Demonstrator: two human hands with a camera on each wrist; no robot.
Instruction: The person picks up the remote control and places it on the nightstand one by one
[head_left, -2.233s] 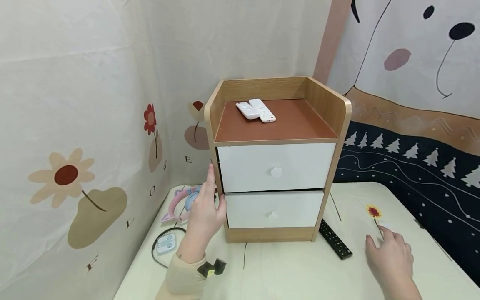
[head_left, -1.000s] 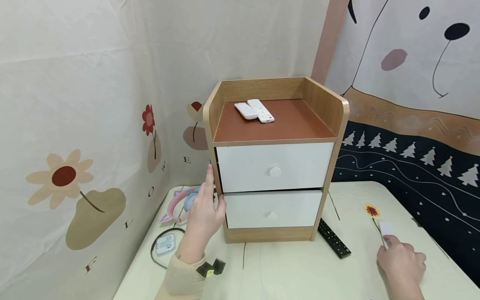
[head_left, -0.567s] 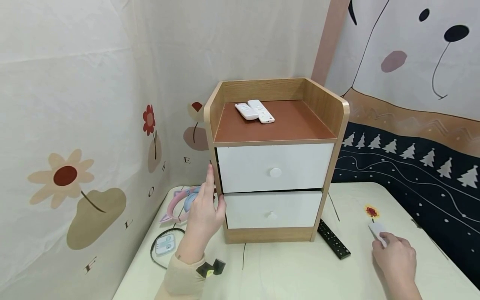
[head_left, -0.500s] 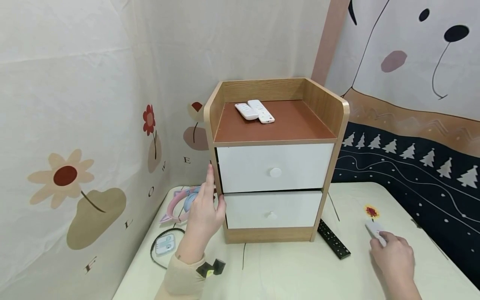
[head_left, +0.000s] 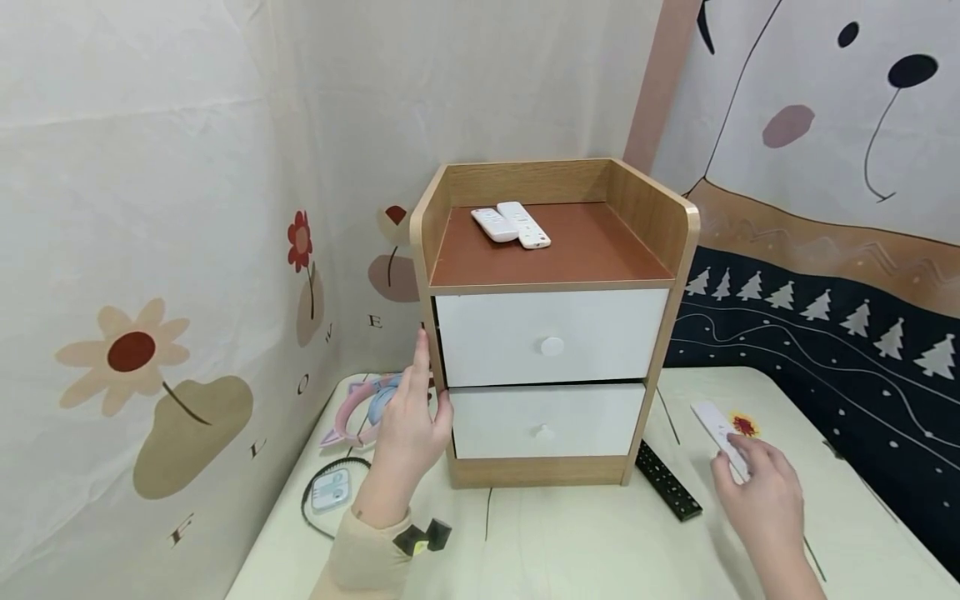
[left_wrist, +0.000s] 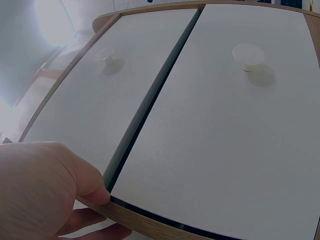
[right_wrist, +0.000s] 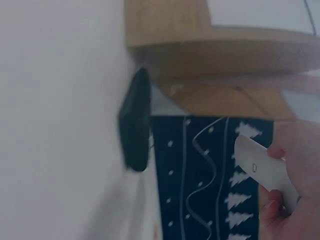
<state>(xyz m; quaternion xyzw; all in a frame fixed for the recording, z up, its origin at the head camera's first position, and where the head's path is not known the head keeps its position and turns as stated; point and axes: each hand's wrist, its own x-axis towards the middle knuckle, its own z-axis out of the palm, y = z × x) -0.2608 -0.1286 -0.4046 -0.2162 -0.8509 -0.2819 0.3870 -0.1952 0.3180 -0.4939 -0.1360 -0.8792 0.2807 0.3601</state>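
Note:
A small wood-edged cabinet (head_left: 540, 472) with two white drawers stands on the table. My left hand (head_left: 408, 429) rests against its left side, fingers straight and pointing up; in the left wrist view the thumb (left_wrist: 92, 185) touches the front edge by the gap between drawers. Right of the cabinet, my right hand (head_left: 765, 496) grips a white remote control (head_left: 714, 423) between thumb and fingers. The right wrist view shows that remote (right_wrist: 262, 162) tilted, off the table. Two more white remotes (head_left: 495, 225) overlap on the cabinet's brown top. A black remote (head_left: 667, 483) lies beside the cabinet's right foot.
Behind my left hand lie pink-and-blue headphones (head_left: 358, 412). Nearer is a clear case with earphones (head_left: 331, 489), ringed by a dark cord. A printed flower (head_left: 745, 425) marks the cloth near my right hand. Fabric walls (head_left: 187, 208) close in the left and back.
My right hand has taken hold of the white remote by the printed flower, lifted it and moved it left toward the cabinet. The left hand stays in place.

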